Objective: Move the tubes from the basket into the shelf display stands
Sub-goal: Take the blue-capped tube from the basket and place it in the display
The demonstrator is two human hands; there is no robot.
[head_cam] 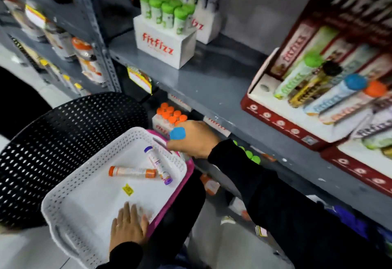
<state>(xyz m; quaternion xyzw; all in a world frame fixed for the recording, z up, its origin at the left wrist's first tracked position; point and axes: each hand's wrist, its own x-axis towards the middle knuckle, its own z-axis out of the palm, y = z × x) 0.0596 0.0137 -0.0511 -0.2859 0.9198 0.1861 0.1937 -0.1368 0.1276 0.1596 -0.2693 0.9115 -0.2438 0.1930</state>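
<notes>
A white perforated basket point(70, 194) rests on a black chair. An orange-capped tube point(132, 171) and a purple-capped tube point(158, 164) lie crossed in its far corner. My left hand point(128, 227) lies flat on the basket's near right edge, fingers apart. My right hand point(194, 139) is closed around a blue-capped tube point(177, 133) just past the basket's far corner, in front of the lower shelf. On the shelf above stand a white display stand point(167, 43) full of green-capped tubes and a red display stand point(297, 118) with several slanted tubes.
A black perforated chair point(59, 133) carries the basket, with a pink tray point(182, 183) under it. A lower shelf holds stands of orange-capped tubes point(170, 114) and green-capped tubes point(251, 156). A grey shelf board point(212, 82) runs between the stands. A yellow sticker point(128, 189) lies in the basket.
</notes>
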